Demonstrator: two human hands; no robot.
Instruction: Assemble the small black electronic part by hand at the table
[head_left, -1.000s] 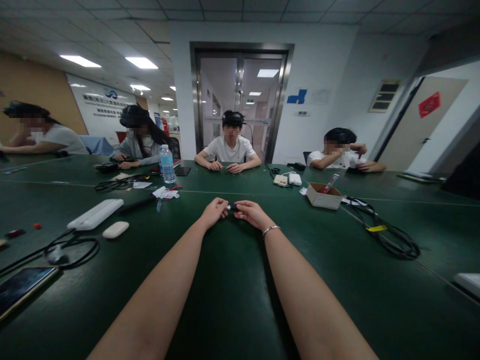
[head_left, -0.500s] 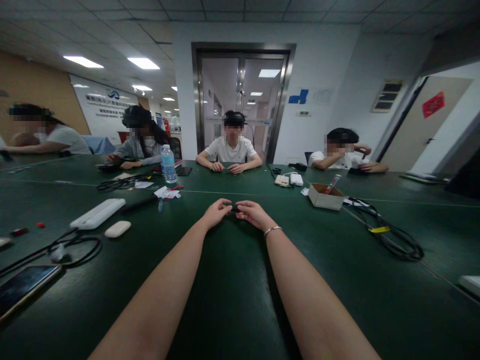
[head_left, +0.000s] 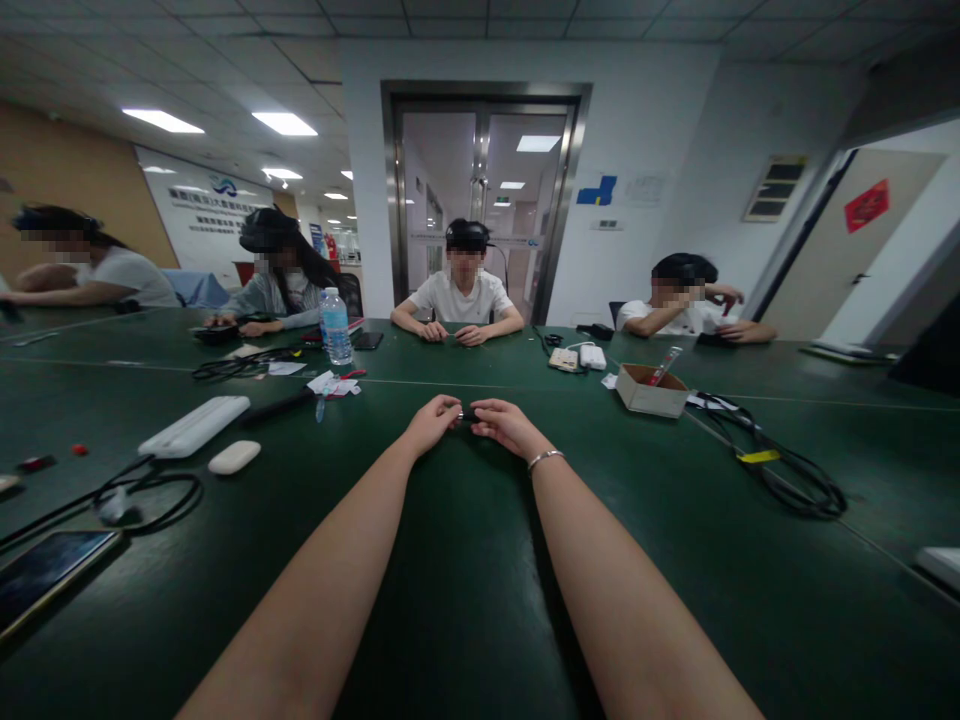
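Observation:
My left hand (head_left: pixel 433 424) and my right hand (head_left: pixel 511 426) meet above the green table (head_left: pixel 457 560), both with fingers pinched. Between them is a small black object (head_left: pixel 469 413) with a bright silvery end on its left. The right fingers grip the black part; the left fingertips close on the silvery end. The fingers hide much of it, and its exact kind is too small to make out. A metal bangle (head_left: pixel 545 458) circles my right wrist.
A white power bank-like block (head_left: pixel 196 427), a white oval case (head_left: pixel 235 457) and a phone (head_left: pixel 52 575) lie left. A cardboard box (head_left: pixel 651 392) and coiled black cable (head_left: pixel 787 475) lie right. A water bottle (head_left: pixel 337 328) stands farther back. Several people sit around the table.
The silvery end of the black object now shows between my fingertips, where before only a dark part was seen. Both hands have stayed almost in place.

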